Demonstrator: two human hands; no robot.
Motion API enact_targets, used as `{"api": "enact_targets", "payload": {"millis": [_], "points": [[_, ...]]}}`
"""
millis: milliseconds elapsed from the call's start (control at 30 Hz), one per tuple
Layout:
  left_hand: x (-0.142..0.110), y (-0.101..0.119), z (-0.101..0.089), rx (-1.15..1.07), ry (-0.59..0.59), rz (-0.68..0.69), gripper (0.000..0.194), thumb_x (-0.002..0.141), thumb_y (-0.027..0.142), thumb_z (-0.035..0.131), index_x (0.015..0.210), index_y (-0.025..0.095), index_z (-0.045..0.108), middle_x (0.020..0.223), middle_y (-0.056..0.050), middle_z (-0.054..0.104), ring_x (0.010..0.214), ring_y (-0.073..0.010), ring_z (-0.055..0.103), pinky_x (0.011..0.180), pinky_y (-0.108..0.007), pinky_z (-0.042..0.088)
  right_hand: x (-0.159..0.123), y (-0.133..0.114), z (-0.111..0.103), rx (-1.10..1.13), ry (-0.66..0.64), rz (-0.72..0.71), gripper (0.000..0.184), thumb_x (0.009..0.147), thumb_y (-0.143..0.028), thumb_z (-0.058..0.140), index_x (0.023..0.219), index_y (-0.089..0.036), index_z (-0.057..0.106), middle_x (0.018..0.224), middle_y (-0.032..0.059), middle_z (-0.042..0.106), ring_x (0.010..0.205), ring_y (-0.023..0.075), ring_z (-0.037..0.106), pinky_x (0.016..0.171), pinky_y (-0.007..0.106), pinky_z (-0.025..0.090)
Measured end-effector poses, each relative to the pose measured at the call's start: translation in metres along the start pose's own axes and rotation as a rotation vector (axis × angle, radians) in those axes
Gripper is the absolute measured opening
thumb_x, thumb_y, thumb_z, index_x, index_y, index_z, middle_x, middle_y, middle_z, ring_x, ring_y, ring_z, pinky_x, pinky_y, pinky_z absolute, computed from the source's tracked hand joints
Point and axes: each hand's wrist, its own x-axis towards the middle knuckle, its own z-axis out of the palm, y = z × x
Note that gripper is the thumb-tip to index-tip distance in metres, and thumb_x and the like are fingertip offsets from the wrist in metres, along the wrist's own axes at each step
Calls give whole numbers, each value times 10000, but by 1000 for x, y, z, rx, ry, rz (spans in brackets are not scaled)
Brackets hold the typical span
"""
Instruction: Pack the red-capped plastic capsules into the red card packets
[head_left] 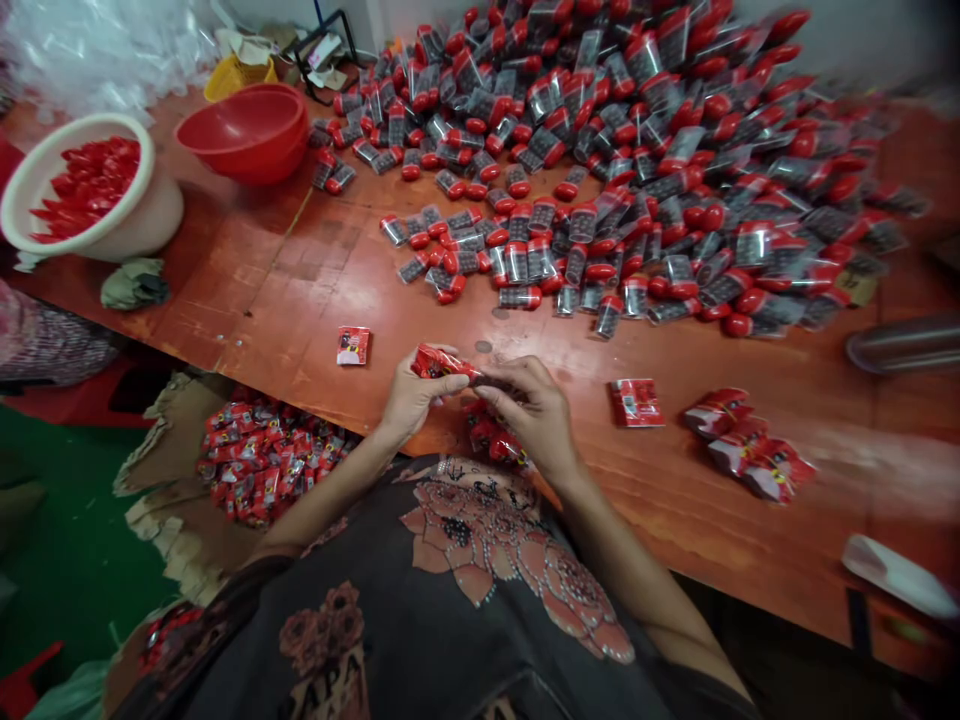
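My left hand (411,398) is closed on a small red printed packet (439,362) at the near edge of the orange-red table (300,290). My right hand (531,408) pinches the same packet's right end, where something dark shows between the fingers. More red packets (491,440) lie bunched under my right hand at the table edge. A big heap of clear tubes with red caps (615,150) fills the far half of the table.
Loose red packets lie on the table: one (353,345) left of my hands, one (636,403) to the right, a small pile (750,445) further right. A cardboard box of packets (259,455) sits below left. A white basin of red caps (82,190) and red bowl (247,130) stand far left.
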Motion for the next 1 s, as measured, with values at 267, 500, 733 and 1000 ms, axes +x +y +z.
{"api": "enact_targets", "payload": {"millis": [267,500,733,1000], "points": [[-5,0,0,9,1,-37,349,515,256,882,764,161,658,673,15,662,539,-93,576,468,-199,431,-4,-4,10,276,-22,314,220,847,-375,649,1046,-286,679,903,18,641,654,146,587,526,305,501],[-9,0,4,-81,-46,-101,415,514,189,875,896,185,711,761,-8,710,609,-117,621,542,-224,479,-8,-4,16,213,105,183,173,836,-338,671,1007,-329,697,954,14,618,906,187,605,797,383,547],[-8,0,5,-167,47,-71,297,578,300,855,797,170,702,770,-33,713,666,-139,638,630,-269,515,-7,0,16,367,-19,291,338,864,-350,602,1196,-387,651,1120,41,548,952,200,604,752,387,615],[-11,-3,1,-123,23,-126,219,566,201,844,712,153,688,726,-15,683,642,-122,610,684,-282,509,-4,2,12,424,-163,316,439,815,-307,670,1237,-418,619,1205,31,536,909,185,630,734,373,635]]}}
